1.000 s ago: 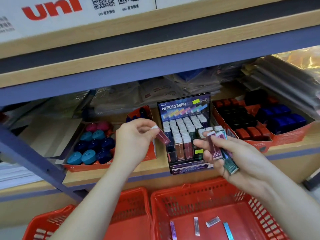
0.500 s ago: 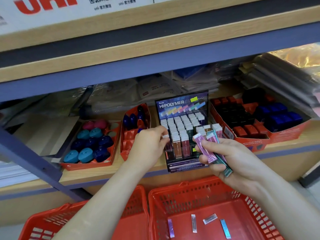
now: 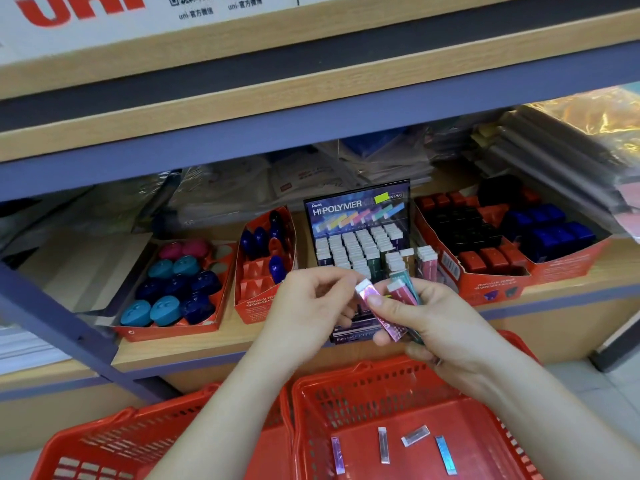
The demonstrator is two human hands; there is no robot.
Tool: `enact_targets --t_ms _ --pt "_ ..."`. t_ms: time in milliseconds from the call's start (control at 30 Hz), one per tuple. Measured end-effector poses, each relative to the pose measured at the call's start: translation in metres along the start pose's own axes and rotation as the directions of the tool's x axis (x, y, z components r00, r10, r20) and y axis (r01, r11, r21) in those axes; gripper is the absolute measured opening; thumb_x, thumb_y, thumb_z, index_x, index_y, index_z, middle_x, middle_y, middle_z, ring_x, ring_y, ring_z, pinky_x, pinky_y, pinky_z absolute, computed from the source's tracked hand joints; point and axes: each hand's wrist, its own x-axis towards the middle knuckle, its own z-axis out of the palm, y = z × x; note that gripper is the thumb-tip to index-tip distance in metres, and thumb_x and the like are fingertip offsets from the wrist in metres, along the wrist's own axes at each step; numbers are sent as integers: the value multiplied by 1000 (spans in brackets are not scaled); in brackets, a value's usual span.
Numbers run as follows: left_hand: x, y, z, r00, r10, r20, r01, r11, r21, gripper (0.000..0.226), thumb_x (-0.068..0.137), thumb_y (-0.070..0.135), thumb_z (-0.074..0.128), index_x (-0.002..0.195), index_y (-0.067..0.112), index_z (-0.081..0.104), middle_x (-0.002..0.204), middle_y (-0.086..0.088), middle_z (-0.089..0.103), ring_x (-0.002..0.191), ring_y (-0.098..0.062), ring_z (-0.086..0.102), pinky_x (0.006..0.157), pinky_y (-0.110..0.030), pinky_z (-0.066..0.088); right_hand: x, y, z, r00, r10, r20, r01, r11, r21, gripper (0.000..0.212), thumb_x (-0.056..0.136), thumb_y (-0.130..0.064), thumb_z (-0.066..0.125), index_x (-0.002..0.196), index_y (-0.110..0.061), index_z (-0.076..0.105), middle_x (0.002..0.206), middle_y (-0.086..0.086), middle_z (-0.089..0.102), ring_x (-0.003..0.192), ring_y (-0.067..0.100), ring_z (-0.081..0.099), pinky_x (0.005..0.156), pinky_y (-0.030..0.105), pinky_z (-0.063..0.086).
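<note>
At the eraser display (image 3: 356,211), the right hand (image 3: 446,327) clamps several erasers (image 3: 403,293); at nine o'clock, the left hand (image 3: 304,306) seemingly pinches the pink eraser (image 3: 366,291).

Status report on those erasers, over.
Right hand grips slim erasers, thumb on the pink eraser. Left hand at its top end, pinch unclear. Hi-Polymer display box behind, front rows hidden by hands.

A: Where does the view look from?

B: One wide-angle camera on the person's head, facing forward and down into a shop shelf (image 3: 180,355), close in.

A: What sits mid-frame?

B: The left hand (image 3: 308,303) and right hand (image 3: 440,323), meeting on a pink eraser (image 3: 389,323). An upper shelf board (image 3: 242,95) crosses the top; the left red basket (image 3: 114,431) and right red basket (image 3: 346,393) fill the bottom edge.
</note>
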Motion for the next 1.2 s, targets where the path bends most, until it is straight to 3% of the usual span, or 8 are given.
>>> enact_targets --t_ms 100,233,333,500,667,767,867,1200 --pt "-4 3 -7 991 -108 84 126 961 -245 21 95 17 58 91 11 77 76 -7 70 66 -13 62 63 -23 55 -2 0 -1 999 -22 42 24 999 -38 28 78 -20 73 101 -4 68 69 6 66 59 19 63 33 14 30" --pt "-10 6 -12 989 -103 105 123 972 -200 10 82 15 73 90 10 76 79 -11 74 69 -14 67 66 -23 57 0 5 -2 995 -26 97 39 989 -141 28 77 -30 73 99 -13 70 70 4 68 59 13 65 36 15 24" --pt "-4 5 -18 994 -84 -66 71 980 -186 7 80 10 75 87 10 76 76 -11 74 70 -20 69 66 -25 57 2 4 -3 994 36 106 -32 999 -39 16 91 -13 64 106 -10 68 87 6 75 67 13 66 35 15 25" --pt "15 -3 -41 927 103 -362 -68 992 107 7 84 16 73 82 22 74 73 4 73 69 -11 69 70 -29 59 4 -8 -20 987 105 124 -141 932 333 40 89 18 41 120 0 58 105 26 71 77 19 69 52 22 55" --pt "25 -19 -31 939 206 -274 -84 913 399 9 87 22 70 82 29 71 73 15 68 74 3 62 71 -19 53 2 -14 -23 994 51 99 -95 853 512 34 94 13 43 125 7 52 114 37 62 99 42 69 83 40 59" --pt "29 -26 -25 937 267 -224 -121 852 509 4 88 22 69 89 25 71 79 17 66 77 4 60 72 -16 51 1 -13 -24 992 88 86 -118 875 469 28 97 2 46 124 3 54 108 31 68 83 29 73 63 31 62" --pt "34 -32 -20 923 360 -132 -208 760 616 7 88 22 69 93 18 71 82 11 65 76 -5 60 73 -25 53 2 -12 -22 988 145 43 -150 895 420 26 99 -13 50 122 -3 57 105 25 71 55 13 54 35 14 38" --pt "41 -47 -14 860 507 52 -333 482 810 17 77 13 79 90 10 68 81 -1 63 68 -19 61 60 -21 38 -1 -9 -21 968 108 225 -176 935 308 27 96 3 46 120 5 58 110 26 70 88 28 73 62 26 59"
